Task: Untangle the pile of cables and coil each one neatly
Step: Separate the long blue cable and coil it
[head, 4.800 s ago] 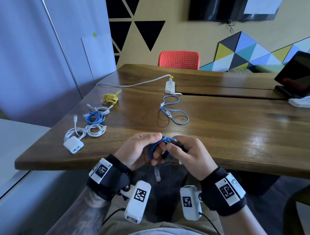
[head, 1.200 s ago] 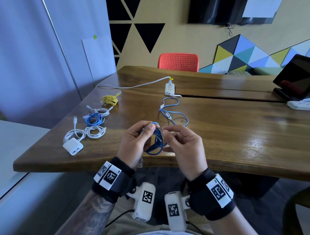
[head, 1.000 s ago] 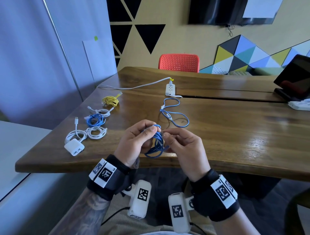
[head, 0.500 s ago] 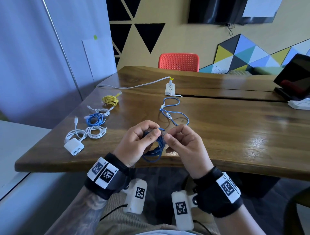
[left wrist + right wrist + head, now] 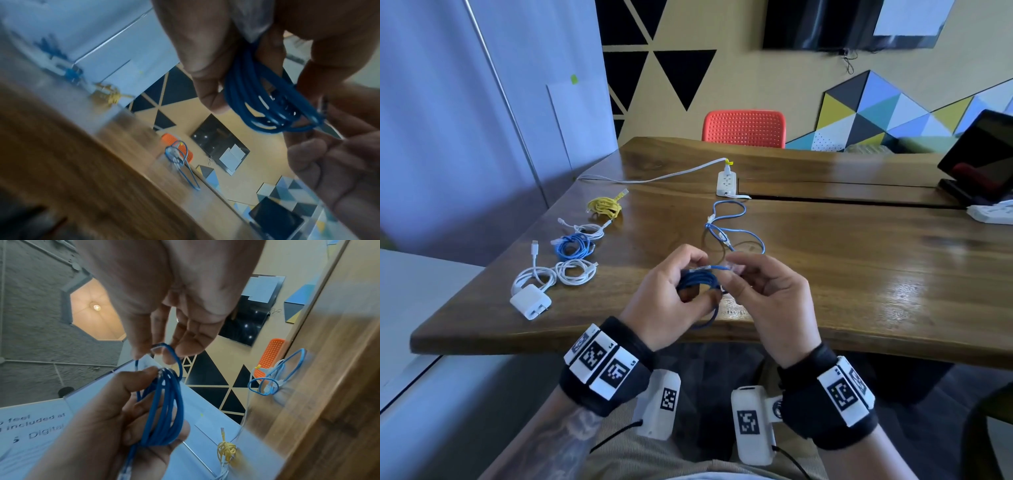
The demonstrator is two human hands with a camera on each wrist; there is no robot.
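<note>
Five coiled cables (image 5: pixel 571 246) left; loose light-blue cable (image 5: pixel 736 229) beyond hands (image 5: pixel 722 294).

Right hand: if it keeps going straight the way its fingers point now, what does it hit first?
The right hand pinches the cable end, fingers pointing toward the left hand. Going straight on, it would most likely meet the dark blue cable coil held there first, then the left fingers. The gap looks small; depth is unclear.

Coiled cables (image 5: pixel 571 251) line the left side of the table (image 5: pixel 859 274); a loose light-blue cable (image 5: pixel 736 228) lies ahead of both hands; right side is bare wood.
</note>
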